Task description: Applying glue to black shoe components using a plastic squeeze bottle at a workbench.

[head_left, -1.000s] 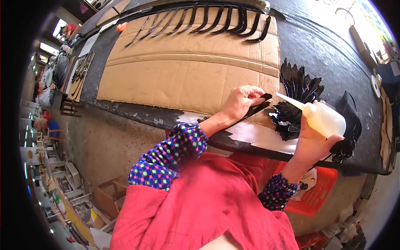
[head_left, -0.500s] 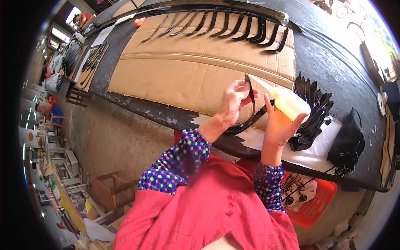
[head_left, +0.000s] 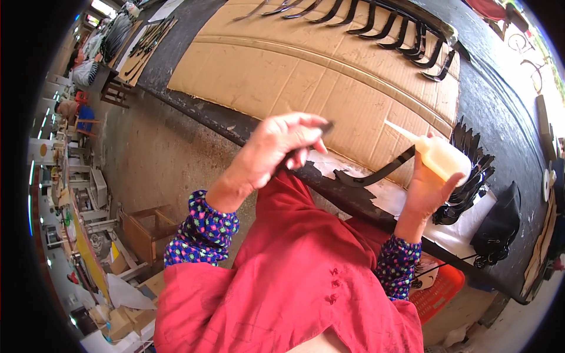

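My right hand [head_left: 425, 191] holds a pale yellow squeeze bottle [head_left: 448, 160] with a long pointed nozzle aimed up and left. A curved black strip [head_left: 385, 170] also runs from its fingers, its hooked end over the table's front edge. Away to the left, my left hand [head_left: 273, 144] is pinched on another dark strip [head_left: 329, 126], blurred by motion; most of that strip is hidden by the hand. Several curved black strips [head_left: 364, 22] lie in a row along the far side of the cardboard sheet [head_left: 253, 82].
A pile of black strips [head_left: 474, 156] lies right of the bottle on the dark table [head_left: 512, 112], near a black bag [head_left: 500, 220]. Below the table edge stands a red basket [head_left: 438, 294]. A wooden stool [head_left: 150, 226] is at the left; a person [head_left: 82, 70] sits farther off.
My left hand has drawn away from the bottle's nozzle, toward the left and nearer me. My right hand with the bottle has shifted right in view. The view itself has turned.
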`<action>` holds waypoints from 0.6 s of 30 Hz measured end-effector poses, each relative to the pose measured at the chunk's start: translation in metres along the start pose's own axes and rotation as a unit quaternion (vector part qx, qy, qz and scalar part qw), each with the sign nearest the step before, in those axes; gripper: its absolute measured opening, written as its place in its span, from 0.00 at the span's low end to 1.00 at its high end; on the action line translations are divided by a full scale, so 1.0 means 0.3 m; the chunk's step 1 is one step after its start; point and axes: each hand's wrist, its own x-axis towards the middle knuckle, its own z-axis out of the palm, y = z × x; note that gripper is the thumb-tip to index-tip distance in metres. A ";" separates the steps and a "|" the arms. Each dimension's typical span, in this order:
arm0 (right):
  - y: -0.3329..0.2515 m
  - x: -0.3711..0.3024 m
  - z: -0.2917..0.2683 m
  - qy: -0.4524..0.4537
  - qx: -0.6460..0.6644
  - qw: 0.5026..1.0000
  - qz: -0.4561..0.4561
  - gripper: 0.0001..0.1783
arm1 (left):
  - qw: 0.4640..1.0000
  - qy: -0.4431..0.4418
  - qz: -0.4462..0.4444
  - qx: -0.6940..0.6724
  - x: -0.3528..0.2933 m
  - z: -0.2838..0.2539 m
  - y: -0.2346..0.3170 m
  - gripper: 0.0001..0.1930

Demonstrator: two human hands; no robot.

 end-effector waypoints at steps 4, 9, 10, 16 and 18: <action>-0.101 -0.078 0.065 -0.061 0.013 0.997 0.033 0.45 | 0.992 -0.069 -0.101 0.013 -0.041 0.028 -0.065 0.15; -0.216 -0.137 0.107 -0.092 -0.203 0.974 -0.048 0.52 | 0.982 -0.104 -0.135 0.076 -0.026 0.063 -0.039 0.09; -0.226 -0.146 0.116 -0.090 -0.206 0.973 -0.043 0.52 | 0.982 -0.103 -0.139 0.072 -0.024 0.066 -0.040 0.09; -0.232 -0.175 0.158 -0.035 -0.344 0.934 -0.093 0.58 | 0.976 -0.150 -0.128 0.089 0.006 0.090 -0.047 0.09; -0.239 -0.179 0.172 -0.039 -0.329 0.941 -0.063 0.58 | 0.971 -0.167 -0.134 0.102 0.012 0.091 -0.045 0.09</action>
